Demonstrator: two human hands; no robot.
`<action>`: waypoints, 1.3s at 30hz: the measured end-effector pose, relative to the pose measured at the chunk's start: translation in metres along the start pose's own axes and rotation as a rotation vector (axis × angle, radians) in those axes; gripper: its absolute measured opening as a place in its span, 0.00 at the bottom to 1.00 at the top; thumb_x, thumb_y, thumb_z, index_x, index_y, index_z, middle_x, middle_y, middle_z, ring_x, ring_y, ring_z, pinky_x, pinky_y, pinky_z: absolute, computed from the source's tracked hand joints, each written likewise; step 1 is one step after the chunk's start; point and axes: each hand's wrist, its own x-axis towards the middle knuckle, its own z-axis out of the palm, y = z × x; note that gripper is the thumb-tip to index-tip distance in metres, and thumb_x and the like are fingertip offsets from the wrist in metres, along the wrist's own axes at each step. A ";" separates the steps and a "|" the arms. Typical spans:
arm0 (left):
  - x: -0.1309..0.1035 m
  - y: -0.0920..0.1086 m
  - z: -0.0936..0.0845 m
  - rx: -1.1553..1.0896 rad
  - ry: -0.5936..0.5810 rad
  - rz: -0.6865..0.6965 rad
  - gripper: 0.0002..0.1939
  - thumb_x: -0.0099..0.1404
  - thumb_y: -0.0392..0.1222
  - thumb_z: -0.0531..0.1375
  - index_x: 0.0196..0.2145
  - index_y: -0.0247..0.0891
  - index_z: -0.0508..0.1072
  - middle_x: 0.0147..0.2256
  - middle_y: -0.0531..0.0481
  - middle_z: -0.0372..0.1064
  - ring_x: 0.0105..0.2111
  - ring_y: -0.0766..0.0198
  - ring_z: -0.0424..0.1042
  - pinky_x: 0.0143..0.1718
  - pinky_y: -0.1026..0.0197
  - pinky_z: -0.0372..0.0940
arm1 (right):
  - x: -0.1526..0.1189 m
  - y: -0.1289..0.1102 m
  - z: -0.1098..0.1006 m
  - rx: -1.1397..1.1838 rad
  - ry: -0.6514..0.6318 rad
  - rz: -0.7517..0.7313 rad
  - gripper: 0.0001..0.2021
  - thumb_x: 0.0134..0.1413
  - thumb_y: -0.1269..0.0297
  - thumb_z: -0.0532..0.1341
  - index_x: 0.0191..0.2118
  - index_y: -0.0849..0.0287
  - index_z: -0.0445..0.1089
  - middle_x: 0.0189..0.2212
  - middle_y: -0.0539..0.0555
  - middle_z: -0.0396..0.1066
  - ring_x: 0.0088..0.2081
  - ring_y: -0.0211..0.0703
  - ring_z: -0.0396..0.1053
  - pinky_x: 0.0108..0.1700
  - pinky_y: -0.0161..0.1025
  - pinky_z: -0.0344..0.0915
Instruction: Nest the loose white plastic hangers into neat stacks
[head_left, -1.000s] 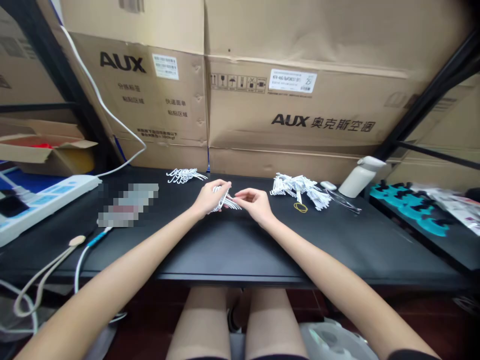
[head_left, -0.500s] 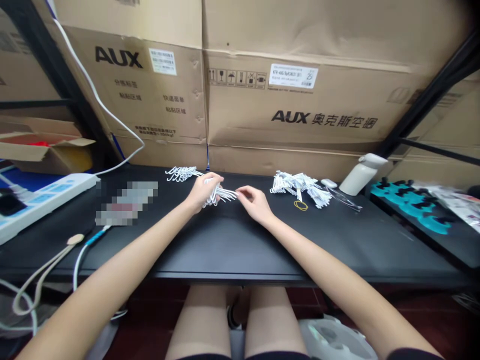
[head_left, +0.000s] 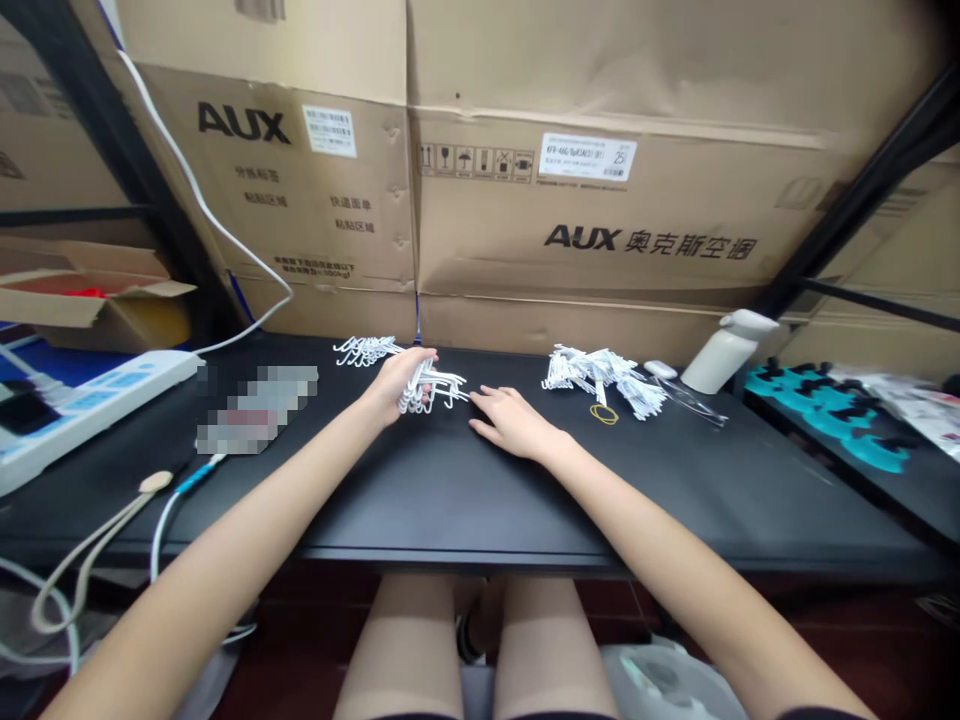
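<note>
White hooks (head_left: 421, 392), bunched, just above the middle of the bench (head_left: 465, 490), toward its back half. I've got the left hand (head_left: 395, 386) clamped round them, thumb on top, curved ends and straight ends poking out toward the right. Right hand (head_left: 516, 422) is apart from the left: fingers loosely spread, palm down, nothing gripped, low over the bench middle. Fingertips sit right by the hook ends; from my feed I can't tell if they touch.

Rest, by bench: small hook pile (head_left: 364, 350) at the back edge, left of centre, behind the left hand. Bigger white pile (head_left: 604, 372) at the back, right of centre, with a yellow band (head_left: 604, 414) just in front of it. White bottle (head_left: 720, 360) near the bench's back right, glasses (head_left: 699, 406) just beside it. Power strip (head_left: 97, 408) at the bench's left end; pixelated item (head_left: 259, 410) between it and the left hand, I can't make it out. Cardboard (head_left: 480, 220) stands behind the bench.
</note>
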 end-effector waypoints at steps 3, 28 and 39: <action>0.003 -0.002 -0.001 -0.001 0.004 -0.001 0.07 0.57 0.41 0.61 0.31 0.35 0.68 0.20 0.55 0.64 0.12 0.72 0.61 0.11 0.69 0.58 | -0.001 0.005 -0.007 -0.063 0.002 0.045 0.11 0.60 0.67 0.56 0.45 0.66 0.71 0.43 0.67 0.73 0.54 0.56 0.66 0.57 0.50 0.56; -0.002 -0.011 0.006 0.258 -0.043 0.224 0.14 0.59 0.50 0.60 0.35 0.37 0.68 0.26 0.53 0.67 0.17 0.67 0.68 0.14 0.66 0.63 | -0.002 0.038 -0.025 0.952 0.647 0.389 0.14 0.37 0.58 0.70 0.30 0.62 0.75 0.27 0.56 0.76 0.32 0.47 0.75 0.40 0.45 0.72; -0.007 -0.010 0.007 0.348 -0.113 0.243 0.12 0.58 0.50 0.61 0.31 0.37 0.68 0.23 0.55 0.65 0.14 0.71 0.63 0.13 0.69 0.59 | 0.000 0.026 -0.017 1.053 0.474 0.319 0.15 0.36 0.57 0.70 0.31 0.61 0.75 0.28 0.55 0.77 0.33 0.47 0.76 0.41 0.44 0.72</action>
